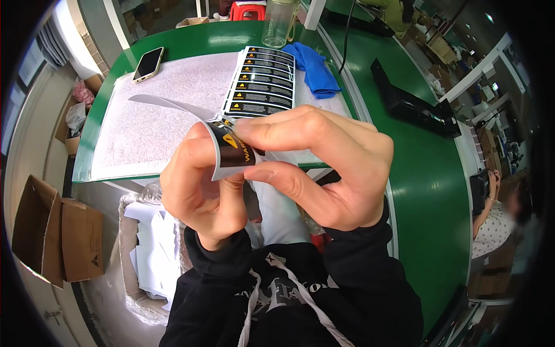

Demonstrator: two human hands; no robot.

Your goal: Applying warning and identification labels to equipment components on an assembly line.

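Above the near edge of the work table, my two hands meet at a curled strip of black warning labels (232, 149) with yellow marks and a white backing. My left hand (193, 176) is closed on the strip, its fingers bent behind and below it. My right hand (341, 165) pinches at the strip's right side with thumb and forefinger; the fingertips partly cover the label. A loose pale tail of the strip (165, 103) bends away to the left. Just beyond my hands, a stack of black label sheets (263, 81) lies on the pale textured mat (130, 130).
On the table are a phone (149, 63), a blue cloth (313, 69) and a clear bottle (280, 26). To the right, a green line bears a black panel (407, 101); a person (491, 231) sits beyond. A lined bin (128, 260) of white paper and a cardboard box (82, 237) stand lower left.
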